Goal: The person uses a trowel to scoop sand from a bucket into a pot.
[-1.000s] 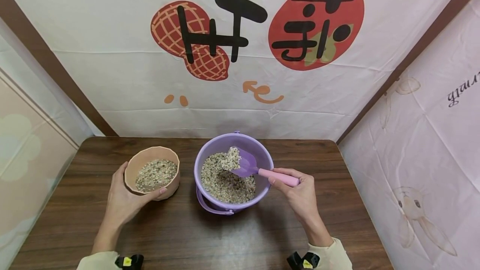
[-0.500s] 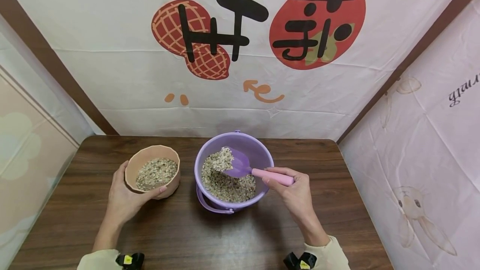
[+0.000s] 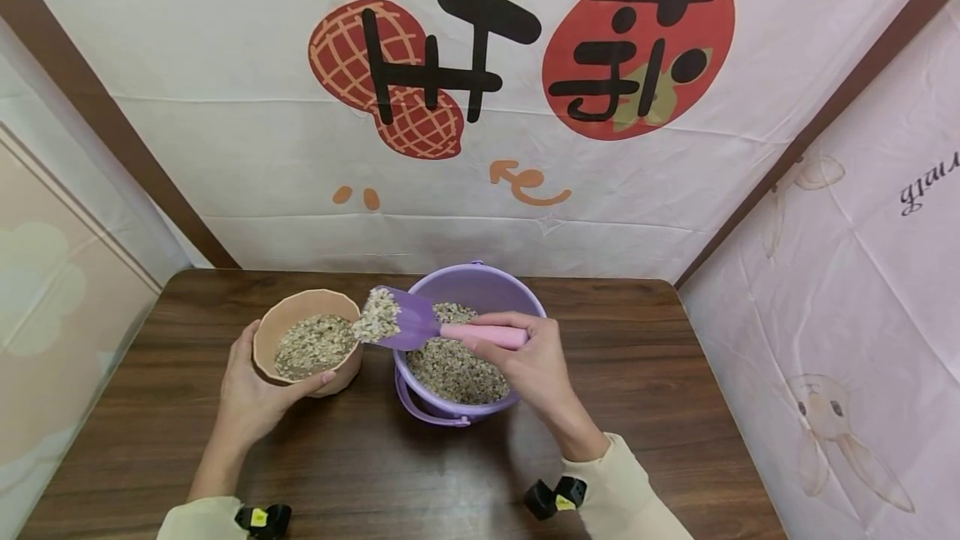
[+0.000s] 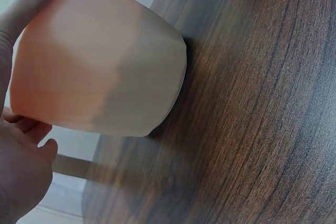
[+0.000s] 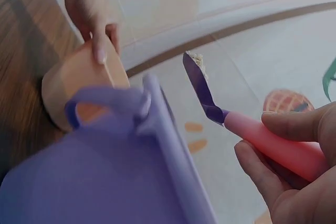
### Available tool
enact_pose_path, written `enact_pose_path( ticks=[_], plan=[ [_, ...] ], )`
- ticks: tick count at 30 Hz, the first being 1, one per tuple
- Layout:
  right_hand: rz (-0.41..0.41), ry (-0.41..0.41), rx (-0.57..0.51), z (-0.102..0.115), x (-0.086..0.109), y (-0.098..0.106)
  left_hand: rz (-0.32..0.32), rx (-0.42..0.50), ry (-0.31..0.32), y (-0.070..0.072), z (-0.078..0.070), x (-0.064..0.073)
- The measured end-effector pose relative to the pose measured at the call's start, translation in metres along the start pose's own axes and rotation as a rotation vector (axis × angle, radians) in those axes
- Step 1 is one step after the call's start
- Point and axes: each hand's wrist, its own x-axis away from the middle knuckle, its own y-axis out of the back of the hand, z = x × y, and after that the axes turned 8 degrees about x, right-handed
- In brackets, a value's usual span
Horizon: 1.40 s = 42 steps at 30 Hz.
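My right hand [image 3: 528, 361] grips the pink handle of a purple toy shovel [image 3: 417, 321], whose blade carries a heap of pale grains [image 3: 379, 315]. The blade spans from above the purple bucket [image 3: 525, 294] toward the right rim of a peach pot [image 3: 272, 330]. In the right wrist view the shovel [image 5: 200, 85] shows side-on, above the bucket's rim. My left hand [image 3: 251, 390] holds the pot round its near left side, thumb along the front wall. Grains fill the lower part of both the pot and the bucket. In the left wrist view the pot [image 4: 105, 56] stands on the table.
The dark wooden table [image 3: 360, 473] has its back edge against a printed white cloth [image 3: 247, 148]. The bucket's handle [image 3: 427, 417] hangs down at its front left. More printed cloth [image 3: 847, 340] rises along the right side.
My right hand has carried the loaded shovel left, out from over the bucket to the pot's right rim. The left hand keeps its hold on the pot.
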Motion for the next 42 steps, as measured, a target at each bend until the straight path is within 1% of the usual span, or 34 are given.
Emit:
enact_pose_path(
  ticks=[3, 9, 12, 17, 20, 24, 29, 37, 42],
  plan=[
    [0.026, 0.0, 0.005, 0.006, -0.007, -0.013, 0.006, -0.001, -0.002, 0.0, 0.002, 0.0],
    [0.057, 0.009, 0.055, 0.013, -0.017, -0.04, 0.016, 0.009, -0.001, 0.001, 0.003, 0.001],
    [0.066, 0.017, 0.078, 0.014, -0.02, -0.052, 0.02, 0.012, -0.002, 0.002, 0.004, 0.0],
    [0.073, 0.059, 0.14, 0.014, -0.027, -0.071, 0.021, -0.001, -0.005, 0.002, 0.005, 0.0],
    [0.076, 0.061, 0.158, 0.013, -0.033, -0.08, 0.018, -0.006, -0.005, 0.002, 0.004, 0.0],
    [0.08, 0.056, 0.201, 0.015, -0.04, -0.091, 0.011, -0.001, -0.003, 0.002, 0.003, 0.0],
    [0.085, 0.074, 0.272, 0.015, -0.046, -0.102, -0.003, 0.003, -0.016, 0.0, 0.001, 0.001],
    [0.094, 0.093, 0.371, 0.008, -0.054, -0.116, -0.004, 0.009, -0.014, -0.001, -0.001, 0.0],
    [0.099, 0.117, 0.464, 0.007, -0.056, -0.121, -0.007, 0.019, -0.023, -0.001, -0.001, 0.0]
  ],
)
